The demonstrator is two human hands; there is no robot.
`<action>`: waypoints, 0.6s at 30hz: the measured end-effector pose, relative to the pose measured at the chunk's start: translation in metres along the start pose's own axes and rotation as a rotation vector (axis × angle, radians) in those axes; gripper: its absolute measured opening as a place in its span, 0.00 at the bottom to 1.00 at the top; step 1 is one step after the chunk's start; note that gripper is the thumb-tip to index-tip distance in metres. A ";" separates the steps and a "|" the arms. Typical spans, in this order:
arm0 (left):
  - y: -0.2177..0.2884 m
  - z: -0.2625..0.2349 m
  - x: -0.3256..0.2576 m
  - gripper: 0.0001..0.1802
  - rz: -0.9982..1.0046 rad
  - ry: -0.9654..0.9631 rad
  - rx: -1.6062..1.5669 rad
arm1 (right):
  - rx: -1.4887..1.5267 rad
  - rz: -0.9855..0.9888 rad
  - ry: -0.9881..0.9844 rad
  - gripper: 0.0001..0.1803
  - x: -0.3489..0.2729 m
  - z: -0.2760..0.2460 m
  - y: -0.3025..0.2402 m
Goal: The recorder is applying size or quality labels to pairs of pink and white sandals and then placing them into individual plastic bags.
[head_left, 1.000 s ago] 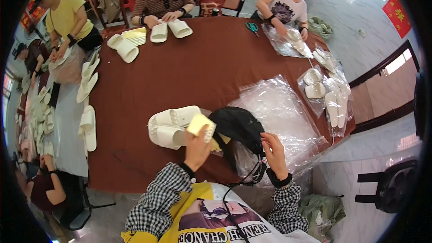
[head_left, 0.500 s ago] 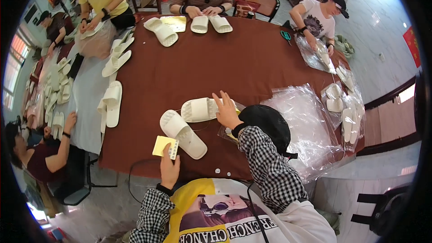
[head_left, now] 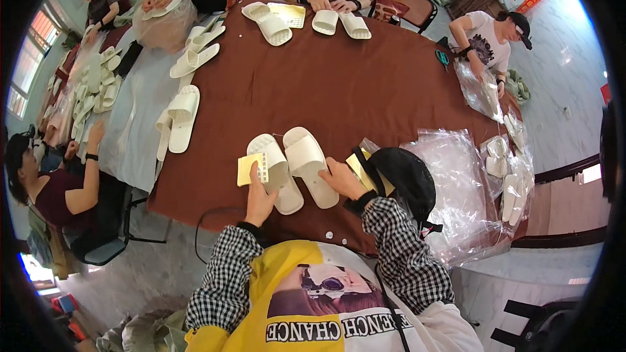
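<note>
Two cream slippers lie side by side on the brown tablecloth in front of me, toes pointing away: a left slipper point(head_left: 279, 173) and a right slipper point(head_left: 304, 156). My left hand point(head_left: 259, 201) pinches a small yellow pad of label stickers point(head_left: 244, 168) at the left slipper's outer edge, partly covering that slipper. The fingers of my right hand point(head_left: 344, 179) grip the outer side of the right slipper near its strap; the fingertips are partly hidden.
Right of my hand lie a yellow packet point(head_left: 358, 168), a black cap-like thing point(head_left: 409, 179) and a stack of clear plastic bags point(head_left: 456, 189). Bagged slippers point(head_left: 512, 189) line the right edge. More slippers point(head_left: 184, 117) stand at left. Co-workers sit around the brown table point(head_left: 274, 85).
My right hand has turned the slanted slipper upright beside the other and moved nearer to me. My left hand has brought the label pad up against the left slipper. The view has shifted.
</note>
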State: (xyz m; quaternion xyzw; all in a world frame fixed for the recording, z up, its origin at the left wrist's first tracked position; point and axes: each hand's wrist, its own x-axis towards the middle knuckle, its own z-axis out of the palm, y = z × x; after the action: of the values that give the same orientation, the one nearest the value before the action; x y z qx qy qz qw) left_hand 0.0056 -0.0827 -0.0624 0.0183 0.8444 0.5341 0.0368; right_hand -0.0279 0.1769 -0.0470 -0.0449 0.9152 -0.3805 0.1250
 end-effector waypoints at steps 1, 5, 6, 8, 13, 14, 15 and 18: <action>-0.005 -0.005 0.005 0.52 -0.025 -0.032 -0.049 | 0.021 -0.008 -0.003 0.18 -0.009 0.005 0.000; -0.013 -0.012 0.012 0.51 0.100 -0.101 0.089 | 0.123 0.101 0.017 0.18 -0.036 0.018 0.004; -0.013 -0.013 0.012 0.51 0.086 -0.128 0.062 | 0.193 0.070 0.112 0.18 -0.040 0.023 0.007; -0.013 -0.014 0.012 0.52 0.103 -0.144 0.051 | 0.252 0.102 0.167 0.18 -0.042 0.027 0.009; -0.006 -0.012 0.004 0.53 0.096 -0.203 0.035 | 0.188 0.204 0.204 0.16 -0.041 0.024 0.009; -0.006 -0.012 0.003 0.54 0.084 -0.172 0.043 | 0.099 0.139 0.255 0.15 -0.042 0.025 0.006; -0.005 -0.013 0.001 0.54 0.073 -0.140 0.050 | 0.009 0.073 0.305 0.15 -0.044 0.024 0.004; -0.003 -0.015 -0.012 0.56 0.013 -0.097 0.067 | -0.009 0.031 0.396 0.16 -0.054 0.019 -0.004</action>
State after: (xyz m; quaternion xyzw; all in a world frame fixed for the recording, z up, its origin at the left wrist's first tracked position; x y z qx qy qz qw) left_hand 0.0167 -0.0979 -0.0581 0.0508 0.8589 0.5042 0.0734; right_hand 0.0294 0.1706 -0.0469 0.0443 0.9242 -0.3759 -0.0518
